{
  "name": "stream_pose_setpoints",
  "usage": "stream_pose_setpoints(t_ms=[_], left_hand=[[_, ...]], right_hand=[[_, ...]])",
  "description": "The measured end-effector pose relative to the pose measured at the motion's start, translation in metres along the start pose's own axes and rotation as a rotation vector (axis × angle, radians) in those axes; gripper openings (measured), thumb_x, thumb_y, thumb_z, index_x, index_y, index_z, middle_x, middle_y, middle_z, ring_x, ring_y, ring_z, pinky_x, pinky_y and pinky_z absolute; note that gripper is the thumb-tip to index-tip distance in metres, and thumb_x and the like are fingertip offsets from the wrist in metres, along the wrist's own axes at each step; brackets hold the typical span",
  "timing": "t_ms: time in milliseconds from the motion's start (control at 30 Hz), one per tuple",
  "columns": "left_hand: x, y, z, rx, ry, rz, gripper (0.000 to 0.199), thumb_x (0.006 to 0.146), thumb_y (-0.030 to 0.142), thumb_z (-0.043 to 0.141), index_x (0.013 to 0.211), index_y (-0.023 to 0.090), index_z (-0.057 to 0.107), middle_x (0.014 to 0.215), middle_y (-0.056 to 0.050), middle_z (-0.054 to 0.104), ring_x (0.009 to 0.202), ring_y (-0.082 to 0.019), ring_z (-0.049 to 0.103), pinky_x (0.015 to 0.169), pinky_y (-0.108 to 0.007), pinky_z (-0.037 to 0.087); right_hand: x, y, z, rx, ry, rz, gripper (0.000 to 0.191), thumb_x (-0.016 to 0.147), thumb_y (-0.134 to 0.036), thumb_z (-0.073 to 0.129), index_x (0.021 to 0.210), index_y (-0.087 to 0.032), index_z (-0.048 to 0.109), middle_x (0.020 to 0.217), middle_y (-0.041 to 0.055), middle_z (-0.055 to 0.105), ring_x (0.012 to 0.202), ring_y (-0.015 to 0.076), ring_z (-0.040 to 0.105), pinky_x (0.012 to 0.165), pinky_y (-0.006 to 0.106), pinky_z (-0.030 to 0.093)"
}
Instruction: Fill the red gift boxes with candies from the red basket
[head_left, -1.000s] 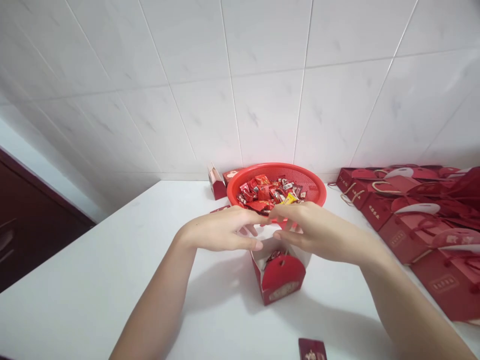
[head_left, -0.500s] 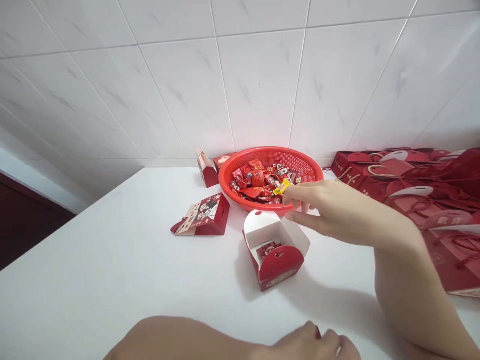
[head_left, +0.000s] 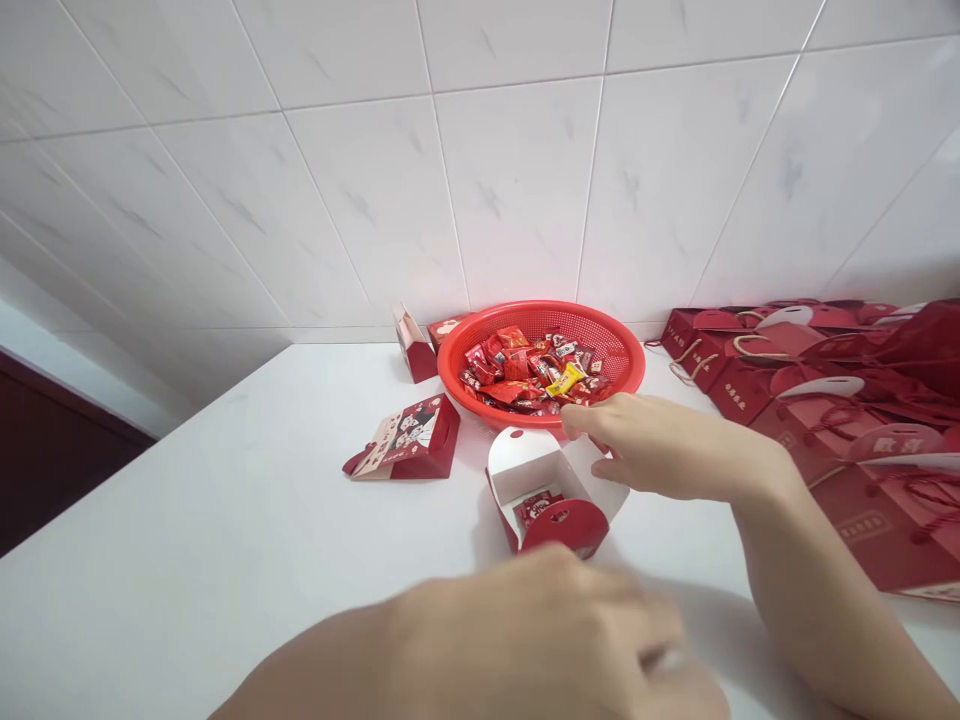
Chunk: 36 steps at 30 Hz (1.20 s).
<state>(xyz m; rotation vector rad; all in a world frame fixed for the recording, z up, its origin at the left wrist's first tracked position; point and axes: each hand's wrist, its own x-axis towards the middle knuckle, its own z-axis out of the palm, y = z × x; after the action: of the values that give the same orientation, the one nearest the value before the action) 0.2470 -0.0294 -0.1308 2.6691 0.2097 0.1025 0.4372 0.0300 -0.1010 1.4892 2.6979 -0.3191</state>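
A small red gift box (head_left: 517,472) with raised white-lined flaps stands open on the table, several dark red packets (head_left: 538,505) lying inside. My right hand (head_left: 667,445) hovers over its right flap, thumb and fingers apart, fingertips by the rim of the red basket; I cannot tell whether it touches the flap. The red plastic basket (head_left: 626,350) behind holds many wrapped candies (head_left: 517,365), a yellow one (head_left: 566,380) on top. In front of the box, my left hand (head_left: 555,635) is blurred, fingers curled; what they hold is hidden.
A closed red-and-cream box (head_left: 409,440) lies left of the gift box. Another small box (head_left: 415,345) stands near the wall, with a further red box (head_left: 446,326) partly behind the basket. Rows of red gift bags (head_left: 862,430) fill the right side. White tiles (head_left: 517,190) back the table.
My left hand has moved up and forward from the bottom edge toward the box. My right hand has drawn slightly back and down from the basket to the box's flap.
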Motion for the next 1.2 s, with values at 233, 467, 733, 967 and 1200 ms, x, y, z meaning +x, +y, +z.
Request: stream_pose_setpoints(t_ms=[233, 467, 733, 967, 1200], left_hand=[[-0.031, -0.023, -0.074, 0.1, 0.278, -0.435, 0.034, 0.091, 0.044, 0.059, 0.119, 0.027, 0.065, 0.102, -0.004, 0.067, 0.088, -0.02, 0.061, 0.079, -0.029, 0.047], [-0.037, -0.038, -0.074, 0.062, 0.105, -0.721, 0.035, 0.088, 0.053, 0.056, 0.099, 0.025, 0.073, 0.095, -0.006, 0.064, 0.085, -0.023, 0.059, 0.064, -0.027, 0.04], [-0.029, -0.043, -0.062, 0.028, 0.002, -0.785, 0.042, 0.09, 0.059, 0.048, 0.095, 0.023, 0.069, 0.1, -0.006, 0.064, 0.083, -0.023, 0.058, 0.063, -0.028, 0.036], [-0.02, -0.046, -0.054, -0.003, 0.082, -0.775, 0.034, 0.088, 0.053, 0.054, 0.093, 0.022, 0.064, 0.099, -0.005, 0.061, 0.079, -0.023, 0.059, 0.061, -0.029, 0.035], [-0.021, -0.049, -0.06, -0.052, -0.01, -0.77, 0.029, 0.086, 0.048, 0.053, 0.096, 0.023, 0.065, 0.098, -0.004, 0.058, 0.086, -0.022, 0.058, 0.066, -0.029, 0.039]], right_hand=[[0.002, -0.007, -0.003, 0.031, -0.037, -0.025, 0.019, 0.075, -0.002, 0.05, 0.073, -0.021, 0.045, 0.071, -0.0008, 0.055, 0.057, 0.0124, 0.045, 0.049, 0.027, 0.026], [0.0, -0.006, -0.002, 0.008, -0.016, -0.013, 0.014, 0.079, -0.009, 0.057, 0.071, -0.019, 0.052, 0.071, 0.001, 0.057, 0.058, 0.0133, 0.047, 0.048, 0.027, 0.026], [-0.003, -0.024, 0.0, 0.006, -0.007, -0.014, 0.032, 0.079, -0.041, 0.074, 0.069, -0.02, 0.052, 0.067, -0.0002, 0.057, 0.056, 0.014, 0.046, 0.049, 0.029, 0.027], [-0.011, -0.029, 0.001, -0.006, 0.013, -0.064, 0.028, 0.074, -0.033, 0.08, 0.087, -0.019, 0.06, 0.084, 0.0028, 0.064, 0.068, 0.0187, 0.055, 0.056, 0.028, 0.033], [-0.013, -0.031, 0.008, 0.071, -0.095, -0.148, 0.049, 0.072, -0.056, 0.078, 0.097, -0.02, 0.057, 0.081, 0.0016, 0.062, 0.068, 0.0193, 0.054, 0.057, 0.028, 0.033]])
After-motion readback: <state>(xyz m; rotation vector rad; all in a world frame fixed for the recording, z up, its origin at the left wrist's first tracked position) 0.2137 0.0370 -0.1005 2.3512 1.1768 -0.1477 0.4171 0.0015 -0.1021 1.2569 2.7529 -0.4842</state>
